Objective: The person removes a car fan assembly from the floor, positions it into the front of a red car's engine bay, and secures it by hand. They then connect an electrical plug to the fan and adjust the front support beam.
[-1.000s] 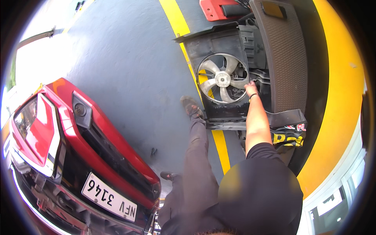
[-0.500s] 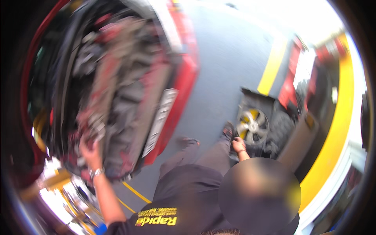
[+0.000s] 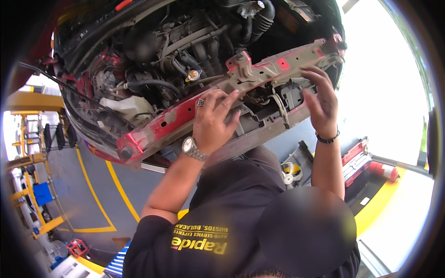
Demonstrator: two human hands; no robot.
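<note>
A red, dirt-covered radiator support bar point(image 3: 178, 111) crosses the front of an open engine bay, running from lower left to upper right. My left hand point(image 3: 214, 118), wearing a watch and a ring, rests at the middle of this bar with fingers and thumb apart. Farther right, my right hand point(image 3: 323, 99), with a dark bracelet, is raised beside the bar's right part. Its fingers are curved and spread, with nothing visible between them. The engine point(image 3: 194, 51) and a yellow-topped cap point(image 3: 193, 75) lie behind the bar.
A whitish plastic reservoir point(image 3: 130, 107) sits at the bay's left. On the floor behind my right arm are a radiator fan point(image 3: 291, 173) in a black shroud, a red toolbox point(image 3: 356, 160) and a red cylinder point(image 3: 384, 171). Yellow lifting equipment point(image 3: 32, 185) stands at left.
My view has swung round to face the engine bay. My right hand has left the fan shroud and come up beside the support bar. My left hand now rests at the bar's middle.
</note>
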